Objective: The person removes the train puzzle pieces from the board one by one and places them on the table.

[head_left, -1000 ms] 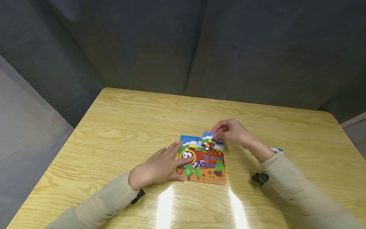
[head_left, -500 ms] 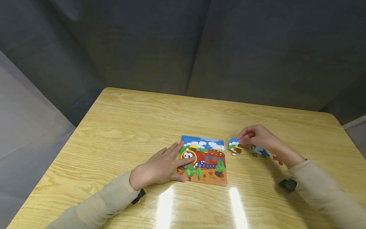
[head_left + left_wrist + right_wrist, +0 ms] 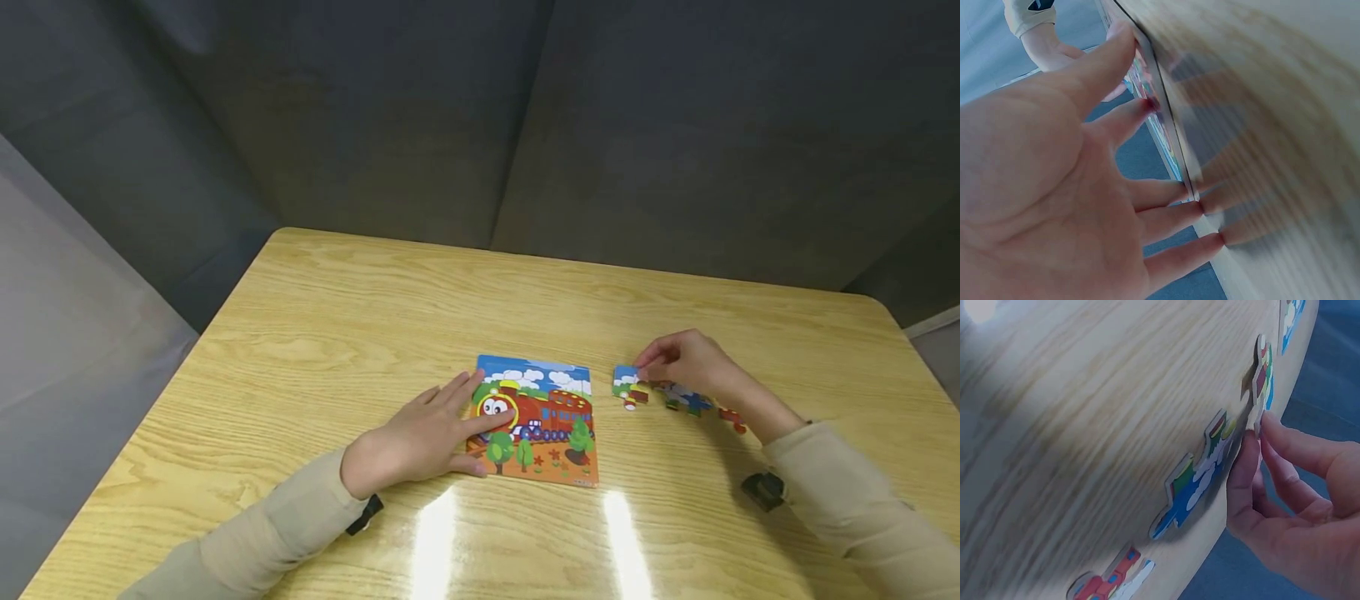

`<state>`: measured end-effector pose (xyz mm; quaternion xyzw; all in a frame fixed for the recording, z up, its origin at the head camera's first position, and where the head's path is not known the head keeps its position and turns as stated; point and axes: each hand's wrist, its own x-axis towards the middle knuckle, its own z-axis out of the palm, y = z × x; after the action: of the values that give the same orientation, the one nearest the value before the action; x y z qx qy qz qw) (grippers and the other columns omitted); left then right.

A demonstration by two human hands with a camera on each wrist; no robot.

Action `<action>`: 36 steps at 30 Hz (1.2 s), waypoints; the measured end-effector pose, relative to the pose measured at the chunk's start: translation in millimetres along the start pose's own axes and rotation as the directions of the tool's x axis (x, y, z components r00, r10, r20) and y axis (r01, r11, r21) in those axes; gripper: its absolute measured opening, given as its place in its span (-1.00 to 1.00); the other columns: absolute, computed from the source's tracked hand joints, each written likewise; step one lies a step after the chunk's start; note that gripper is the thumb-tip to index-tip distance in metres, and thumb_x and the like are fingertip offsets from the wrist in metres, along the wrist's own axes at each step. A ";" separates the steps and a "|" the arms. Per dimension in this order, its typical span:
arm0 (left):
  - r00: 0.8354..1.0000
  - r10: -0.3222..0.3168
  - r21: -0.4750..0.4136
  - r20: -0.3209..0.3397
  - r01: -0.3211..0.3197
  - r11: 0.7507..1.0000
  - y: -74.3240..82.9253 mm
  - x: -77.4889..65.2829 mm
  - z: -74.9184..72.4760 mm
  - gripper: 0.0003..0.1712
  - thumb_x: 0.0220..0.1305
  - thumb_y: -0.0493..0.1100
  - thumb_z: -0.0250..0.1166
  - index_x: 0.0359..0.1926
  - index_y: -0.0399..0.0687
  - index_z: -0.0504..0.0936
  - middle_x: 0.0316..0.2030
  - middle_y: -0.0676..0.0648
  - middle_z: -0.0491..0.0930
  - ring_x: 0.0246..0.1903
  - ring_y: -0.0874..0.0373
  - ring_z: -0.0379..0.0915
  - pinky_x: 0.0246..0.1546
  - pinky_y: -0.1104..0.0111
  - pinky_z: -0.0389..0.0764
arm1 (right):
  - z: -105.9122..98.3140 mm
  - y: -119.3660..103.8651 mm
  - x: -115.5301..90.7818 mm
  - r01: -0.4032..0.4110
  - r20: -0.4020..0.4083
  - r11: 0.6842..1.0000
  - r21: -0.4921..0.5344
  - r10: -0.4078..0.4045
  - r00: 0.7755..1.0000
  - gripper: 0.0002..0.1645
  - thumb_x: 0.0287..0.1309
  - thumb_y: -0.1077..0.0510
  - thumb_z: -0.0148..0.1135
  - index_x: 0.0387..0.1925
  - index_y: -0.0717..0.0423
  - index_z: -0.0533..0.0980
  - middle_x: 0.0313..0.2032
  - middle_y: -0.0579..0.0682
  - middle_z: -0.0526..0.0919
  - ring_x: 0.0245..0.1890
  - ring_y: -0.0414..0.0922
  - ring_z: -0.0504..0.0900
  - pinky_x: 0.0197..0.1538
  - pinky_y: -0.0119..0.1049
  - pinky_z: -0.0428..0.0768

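Observation:
A square jigsaw puzzle with a smiling red train lies on the table. My left hand rests spread over its left side; in the left wrist view the fingertips touch the edge of the thin puzzle and the tabletop. To the right of it, my right hand pinches a puzzle piece by its edge between thumb and fingers, tilted up slightly from the wood. That piece shows blue sky, green and red. Beside the hand lies a blue and green puzzle piece, and nearer the forearm a red one.
The light wooden table has rounded back corners. Dark grey cloth hangs behind its far edge. Two bright reflections show on the wood near the front.
My right hand has carried the puzzle piece from the puzzle's upper right corner out to the right, over the table. More loose pieces show beside the hand. My left hand has stayed put.

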<state>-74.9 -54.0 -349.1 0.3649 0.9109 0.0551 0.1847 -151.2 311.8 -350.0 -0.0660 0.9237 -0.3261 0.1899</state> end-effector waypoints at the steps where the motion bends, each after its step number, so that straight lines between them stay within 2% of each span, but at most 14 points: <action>1: 1.000 -0.001 -0.001 0.000 0.001 1.000 0.1 -0.2 -0.1 -0.20 0.31 0.31 0.11 0.51 0.36 0.15 0.52 -0.27 -0.21 0.49 -0.15 -0.28 0.34 -0.07 0.15 | 0.3 0.4 0.2 0.004 -0.005 1.000 -0.011 -0.004 1.000 -0.81 0.24 0.22 0.31 -0.20 0.30 0.65 -0.37 0.02 0.68 -0.41 -0.05 0.55 -0.36 -0.22 0.54; 11: 1.000 0.009 -0.043 -0.006 -0.009 0.999 -1.8 -0.5 0.0 -0.17 0.29 0.32 0.12 0.52 0.35 0.13 0.52 -0.29 -0.26 0.49 -0.17 -0.30 0.35 -0.08 0.13 | 4.9 -7.3 -3.4 0.038 -0.035 0.999 -0.028 -0.039 0.999 -0.82 0.20 0.22 0.35 -0.23 0.28 0.66 -0.38 0.00 0.69 -0.41 -0.08 0.57 -0.37 -0.28 0.53; 15: 0.998 0.039 -0.067 -0.043 -0.041 0.997 -0.5 -1.2 -1.5 -0.15 0.27 0.29 0.16 0.52 0.31 0.13 0.52 -0.30 -0.25 0.49 -0.18 -0.28 0.34 -0.08 0.14 | 9.1 -16.2 -8.8 0.073 0.000 0.997 0.027 -0.073 0.997 -0.82 0.21 0.25 0.32 -0.19 0.30 0.65 -0.36 0.01 0.69 -0.37 -0.06 0.61 -0.32 -0.27 0.57; 18: 0.995 0.079 -0.053 -0.056 -0.082 0.995 5.1 1.1 -2.5 -0.15 0.27 0.29 0.18 0.52 0.31 0.13 0.52 -0.28 -0.23 0.49 -0.18 -0.28 0.35 -0.06 0.12 | 13.9 -23.4 -11.8 0.076 0.039 0.992 0.098 -0.080 0.996 -0.82 0.23 0.30 0.28 -0.15 0.33 0.62 -0.34 0.06 0.69 -0.35 -0.02 0.64 -0.30 -0.24 0.60; 22: 0.993 0.121 0.007 -0.018 -0.121 0.993 19.5 10.2 -3.3 -0.15 0.28 0.32 0.14 0.53 0.39 0.08 0.53 -0.22 -0.25 0.50 -0.12 -0.30 0.39 0.00 0.05 | 23.4 -32.0 -11.7 0.083 0.069 0.980 0.178 -0.097 0.993 -0.82 0.22 0.37 0.26 -0.15 0.38 0.61 -0.32 0.10 0.69 -0.34 0.00 0.66 -0.34 -0.26 0.61; 26: 0.990 0.136 0.044 0.032 -0.138 0.989 34.1 19.4 -2.6 -0.18 0.30 0.34 0.08 0.52 0.48 0.05 0.54 -0.20 -0.26 0.50 -0.09 -0.34 0.41 0.06 0.02 | 34.3 -39.6 -10.4 0.094 0.090 0.969 0.228 -0.118 0.989 -0.83 0.21 0.40 0.25 -0.15 0.38 0.60 -0.30 0.11 0.69 -0.34 -0.01 0.66 -0.40 -0.30 0.59; 33: 0.988 0.140 0.088 0.063 -0.145 0.986 46.1 25.6 -0.5 -0.19 0.29 0.36 0.06 0.51 0.48 0.07 0.54 -0.22 -0.30 0.50 -0.10 -0.32 0.40 0.13 0.08 | 49.7 -56.0 -8.7 0.179 0.083 0.958 0.225 -0.202 0.976 -0.84 0.17 0.40 0.29 -0.18 0.38 0.60 -0.27 0.12 0.70 -0.26 -0.02 0.69 -0.22 -0.36 0.62; 36: 0.989 0.130 0.104 0.070 -0.137 0.985 48.6 26.4 0.4 -0.19 0.29 0.37 0.06 0.51 0.50 0.06 0.54 -0.20 -0.31 0.50 -0.09 -0.32 0.40 0.13 0.07 | 53.3 -61.1 -7.8 0.198 0.077 0.960 0.196 -0.217 0.973 -0.85 0.15 0.41 0.30 -0.21 0.37 0.61 -0.29 0.11 0.71 -0.29 -0.04 0.69 -0.22 -0.36 0.62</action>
<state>-61.1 -0.5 -345.8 0.4363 0.8797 0.0062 0.1891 -123.1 235.4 -347.4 -0.1603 0.8665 -0.4261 0.2048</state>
